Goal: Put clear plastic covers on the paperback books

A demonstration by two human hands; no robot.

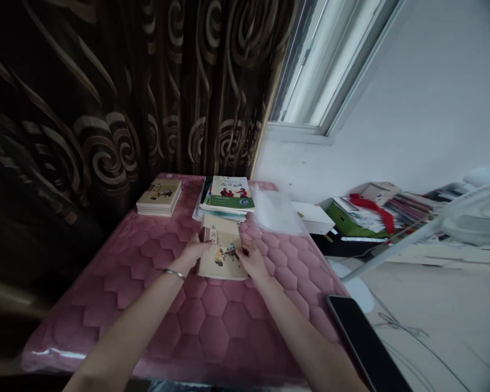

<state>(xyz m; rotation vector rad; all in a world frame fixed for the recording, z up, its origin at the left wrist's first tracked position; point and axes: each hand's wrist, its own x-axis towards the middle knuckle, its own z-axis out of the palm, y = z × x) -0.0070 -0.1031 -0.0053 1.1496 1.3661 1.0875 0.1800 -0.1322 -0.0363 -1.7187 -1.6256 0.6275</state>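
Note:
A tan book [222,253] with a small figure drawing on its cover lies in the middle of the pink quilted table [214,326]. My left hand [195,250] grips its left edge, thumb on the cover, with a silver bracelet on the wrist. On the opposite side, my right hand [252,260] holds the book's right edge. The fingers beneath the book are hidden. Just behind it sits a pile of books [231,194], topped by a white and green one with red figures. A neat stack of similar tan books [159,197] stands at the back left.
Clear plastic sheeting [275,212] lies right of the pile. A black phone [363,343] is at the right front edge. Beyond the table are a white box [314,218], a green container of papers [351,218] and a white fan [465,212]. A dark curtain [147,98] hangs behind.

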